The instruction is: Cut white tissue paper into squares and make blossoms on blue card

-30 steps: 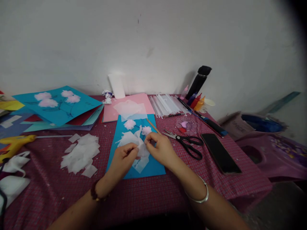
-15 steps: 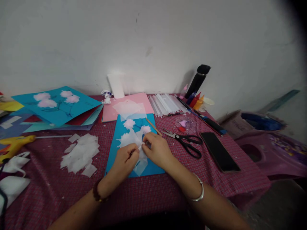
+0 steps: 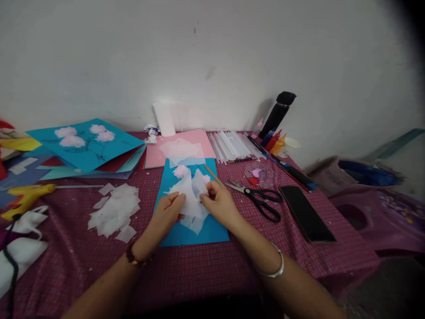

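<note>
My left hand [image 3: 171, 207] pinches the left side of a thin white tissue paper piece [image 3: 190, 199] above a blue sheet [image 3: 186, 237]. My right hand [image 3: 221, 203] is closed on the right part of the same tissue, its fingertips close to the left hand's. More white tissue lies under and around the hands, partly hidden by them. A pale pink paper flower [image 3: 181, 171] sits on the upper part of the blue sheet. Close to my right hand lie a pencil [image 3: 212, 173] and black-handled scissors [image 3: 262, 198].
Left of the blue sheet is a pile of tissue squares [image 3: 116, 210], with a yellow glue gun [image 3: 31, 197] beyond it. A finished-looking flower card [image 3: 86, 153] tops a stack of coloured paper. On the right are a phone [image 3: 307, 213], glue sticks [image 3: 232, 146] and a black bottle [image 3: 277, 116].
My hands have moved apart from their close pinch, and the tissue between them has spread into a larger upright fold. The view has shifted slightly.
</note>
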`<control>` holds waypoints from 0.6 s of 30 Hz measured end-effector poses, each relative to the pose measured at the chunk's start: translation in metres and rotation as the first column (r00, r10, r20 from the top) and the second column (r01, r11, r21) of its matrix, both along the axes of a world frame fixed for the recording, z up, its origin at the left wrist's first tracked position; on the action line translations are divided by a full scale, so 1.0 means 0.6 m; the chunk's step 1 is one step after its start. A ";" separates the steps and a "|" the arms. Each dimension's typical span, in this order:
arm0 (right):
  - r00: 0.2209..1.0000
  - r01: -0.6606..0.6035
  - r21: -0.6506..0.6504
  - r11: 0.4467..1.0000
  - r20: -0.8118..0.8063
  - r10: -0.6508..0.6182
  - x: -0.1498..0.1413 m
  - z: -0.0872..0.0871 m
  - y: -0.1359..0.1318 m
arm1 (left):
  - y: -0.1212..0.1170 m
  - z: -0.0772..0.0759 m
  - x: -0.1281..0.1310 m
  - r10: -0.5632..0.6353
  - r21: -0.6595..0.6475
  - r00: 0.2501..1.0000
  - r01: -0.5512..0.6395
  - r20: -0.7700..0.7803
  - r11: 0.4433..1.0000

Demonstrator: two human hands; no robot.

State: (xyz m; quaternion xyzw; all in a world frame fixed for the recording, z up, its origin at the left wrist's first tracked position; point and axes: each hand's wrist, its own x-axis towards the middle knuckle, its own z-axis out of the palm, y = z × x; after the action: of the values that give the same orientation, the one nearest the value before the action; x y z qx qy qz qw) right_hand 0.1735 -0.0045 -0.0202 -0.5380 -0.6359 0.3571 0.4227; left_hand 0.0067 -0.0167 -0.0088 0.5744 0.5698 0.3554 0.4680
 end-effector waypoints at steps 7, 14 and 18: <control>0.984 -0.118 -0.028 0.993 -0.141 0.113 0.002 -0.001 0.004 | -0.008 0.020 -0.013 0.120 0.160 0.990 -0.107 -0.078 0.981; 0.977 -0.210 -0.037 0.977 -0.059 0.207 0.031 0.017 0.006 | 0.001 0.049 -0.038 0.235 0.168 0.971 -0.240 0.049 0.956; 0.979 -0.166 -0.050 0.985 -0.125 0.159 0.062 0.027 0.024 | 0.031 0.086 -0.099 0.242 -0.001 0.897 -0.260 0.369 0.966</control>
State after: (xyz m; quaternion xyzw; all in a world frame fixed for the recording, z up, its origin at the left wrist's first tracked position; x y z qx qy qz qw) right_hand 0.2107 0.0100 -0.0041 -0.4741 -0.6400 0.4413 0.4134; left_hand -0.0524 0.0018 0.0426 0.4310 0.5330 0.5274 0.5021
